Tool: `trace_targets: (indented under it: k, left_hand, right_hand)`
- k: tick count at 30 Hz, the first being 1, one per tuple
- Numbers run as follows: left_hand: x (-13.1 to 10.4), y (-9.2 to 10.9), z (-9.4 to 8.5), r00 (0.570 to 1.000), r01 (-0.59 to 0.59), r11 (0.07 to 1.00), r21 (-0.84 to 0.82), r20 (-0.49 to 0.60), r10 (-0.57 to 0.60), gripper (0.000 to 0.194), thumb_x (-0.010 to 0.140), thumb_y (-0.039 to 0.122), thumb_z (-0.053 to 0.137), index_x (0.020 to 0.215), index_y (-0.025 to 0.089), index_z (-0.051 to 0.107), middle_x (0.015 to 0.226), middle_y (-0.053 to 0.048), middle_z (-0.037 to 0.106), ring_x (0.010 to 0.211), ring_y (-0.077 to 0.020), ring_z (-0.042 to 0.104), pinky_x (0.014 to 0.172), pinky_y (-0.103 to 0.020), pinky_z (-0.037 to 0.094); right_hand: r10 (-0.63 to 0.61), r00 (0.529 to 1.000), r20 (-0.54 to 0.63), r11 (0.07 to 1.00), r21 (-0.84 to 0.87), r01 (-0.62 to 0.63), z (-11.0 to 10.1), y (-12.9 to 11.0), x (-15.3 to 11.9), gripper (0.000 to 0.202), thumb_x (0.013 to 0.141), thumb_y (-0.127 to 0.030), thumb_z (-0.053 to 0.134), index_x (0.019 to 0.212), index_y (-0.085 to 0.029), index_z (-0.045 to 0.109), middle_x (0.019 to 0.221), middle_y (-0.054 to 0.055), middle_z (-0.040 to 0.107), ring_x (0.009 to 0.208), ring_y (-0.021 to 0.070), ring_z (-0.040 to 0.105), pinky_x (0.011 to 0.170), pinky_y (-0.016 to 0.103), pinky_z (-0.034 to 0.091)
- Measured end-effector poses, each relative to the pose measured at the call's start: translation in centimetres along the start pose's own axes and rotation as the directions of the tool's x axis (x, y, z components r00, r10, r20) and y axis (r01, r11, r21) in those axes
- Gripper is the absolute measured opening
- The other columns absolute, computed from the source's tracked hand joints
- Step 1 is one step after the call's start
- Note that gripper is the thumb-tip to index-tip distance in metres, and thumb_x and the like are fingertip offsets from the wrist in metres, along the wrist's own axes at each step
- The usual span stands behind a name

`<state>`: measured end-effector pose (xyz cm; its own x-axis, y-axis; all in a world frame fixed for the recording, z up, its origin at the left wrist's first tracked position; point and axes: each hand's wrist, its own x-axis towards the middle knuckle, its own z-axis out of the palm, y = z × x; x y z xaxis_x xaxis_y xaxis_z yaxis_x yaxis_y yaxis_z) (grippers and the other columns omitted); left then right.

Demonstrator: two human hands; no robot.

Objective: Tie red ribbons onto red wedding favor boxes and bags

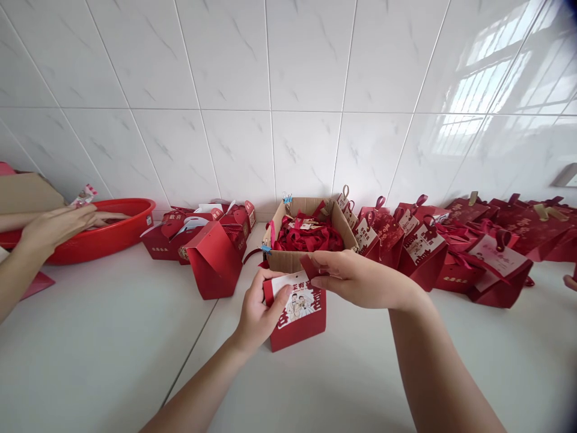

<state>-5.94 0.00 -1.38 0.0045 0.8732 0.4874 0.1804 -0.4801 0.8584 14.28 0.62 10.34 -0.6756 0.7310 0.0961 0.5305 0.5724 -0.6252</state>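
Observation:
A red gift box (297,338) with a slanted top stands on the table in front of me. On its face is a white card (301,305) printed with a cartoon couple and red characters. My left hand (258,316) grips the box at its upper left, thumb across the card. At the top right, my right hand (360,278) pinches a dark red ribbon (309,266) between thumb and fingers. Just behind stands an open cardboard box (288,263) holding a heap of red ribbons (311,237); blue clips sit on its edge.
Left, another person's hands (54,225) work over a red basin (108,242), one with a small wrapped item. A plain red box (215,264) stands near several decorated boxes (162,240). Several ribboned gift boxes (421,255) line the right. Another hand (570,281) shows at the right edge.

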Motion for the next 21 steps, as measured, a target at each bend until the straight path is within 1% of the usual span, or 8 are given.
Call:
trace_targets:
  k: [5, 9, 13, 15, 17, 18, 21]
  left_hand:
    - [0.0, -0.1, 0.0, 1.0, -0.004, 1.0, -0.003, 0.01, 0.004, 0.02, 0.086, 0.033, 0.062, 0.096, 0.022, 0.049, 0.075, 0.002, 0.064, 0.064, -0.013, 0.063, 0.057, -0.022, 0.051]
    - [0.0, -0.3, -0.1, 1.0, -0.003, 1.0, -0.005, 0.018, 0.004, 0.019, 0.088, 0.034, 0.06, 0.097, 0.022, 0.048, 0.079, 0.0, 0.065, 0.069, -0.0142, 0.065, 0.061, -0.024, 0.053]
    - [-0.2, -0.4, -0.1, 0.999, -0.017, 1.0, -0.004, 0.03, 0.018, 0.018, 0.09, 0.035, 0.056, 0.098, 0.022, 0.047, 0.08, 0.0, 0.064, 0.069, -0.0147, 0.064, 0.062, -0.025, 0.052]
    - [-0.2, -0.5, -0.1, 0.999, -0.023, 1.0, 0.004, 0.029, 0.023, 0.017, 0.09, 0.035, 0.055, 0.097, 0.022, 0.046, 0.078, 0.0, 0.064, 0.068, -0.0145, 0.063, 0.06, -0.024, 0.051]
    - [-0.2, -0.5, -0.1, 0.999, -0.027, 1.0, 0.012, 0.033, 0.026, 0.017, 0.091, 0.035, 0.055, 0.096, 0.022, 0.045, 0.076, 0.001, 0.063, 0.066, -0.0142, 0.063, 0.058, -0.024, 0.05]
    - [-0.1, -0.6, -0.1, 0.999, -0.029, 0.999, 0.014, 0.036, 0.029, 0.017, 0.091, 0.035, 0.055, 0.095, 0.022, 0.045, 0.075, 0.001, 0.062, 0.064, -0.014, 0.062, 0.057, -0.023, 0.049]
    - [0.0, -0.6, -0.1, 0.999, -0.031, 0.999, 0.016, 0.045, 0.03, 0.017, 0.091, 0.036, 0.054, 0.094, 0.022, 0.044, 0.073, 0.001, 0.062, 0.062, -0.0136, 0.062, 0.055, -0.023, 0.049]
  right_hand:
    - [0.0, 1.0, -0.006, 1.0, 0.009, 0.0, 0.0, 0.0, -0.1, 0.009, 0.091, -0.024, 0.046, 0.083, -0.02, 0.047, 0.066, -0.004, 0.049, 0.059, 0.0102, 0.041, 0.053, 0.025, 0.03]
    - [-0.01, 1.0, 0.0, 1.0, 0.011, 0.01, 0.0, 0.2, 0.0, 0.01, 0.09, -0.024, 0.046, 0.081, -0.021, 0.046, 0.066, -0.005, 0.047, 0.059, 0.0102, 0.04, 0.053, 0.025, 0.03]
    - [0.001, 1.0, -0.003, 0.999, 0.049, -0.001, -0.1, 0.7, 0.1, 0.02, 0.09, -0.028, 0.048, 0.074, -0.021, 0.039, 0.064, -0.005, 0.04, 0.059, 0.0103, 0.036, 0.053, 0.025, 0.03]
    - [0.017, 1.0, -0.009, 0.996, 0.085, -0.016, -0.3, 1.0, -0.1, 0.023, 0.089, -0.031, 0.05, 0.072, -0.021, 0.038, 0.067, -0.004, 0.041, 0.061, 0.0111, 0.039, 0.054, 0.025, 0.034]
    - [0.045, 0.998, -0.044, 0.993, 0.115, -0.04, -0.5, 1.3, -0.5, 0.021, 0.089, -0.033, 0.05, 0.074, -0.021, 0.043, 0.075, -0.002, 0.046, 0.068, 0.0132, 0.046, 0.059, 0.027, 0.041]
    - [0.066, 0.995, -0.079, 0.991, 0.12, -0.057, -0.7, 1.4, -0.8, 0.019, 0.089, -0.034, 0.05, 0.075, -0.021, 0.045, 0.081, 0.0, 0.049, 0.073, 0.0145, 0.049, 0.063, 0.028, 0.044]
    - [0.147, 0.964, -0.222, 0.987, 0.098, -0.128, -1.4, 1.5, -1.7, 0.018, 0.088, -0.036, 0.052, 0.078, -0.02, 0.051, 0.099, 0.004, 0.052, 0.086, 0.0179, 0.053, 0.071, 0.032, 0.049]
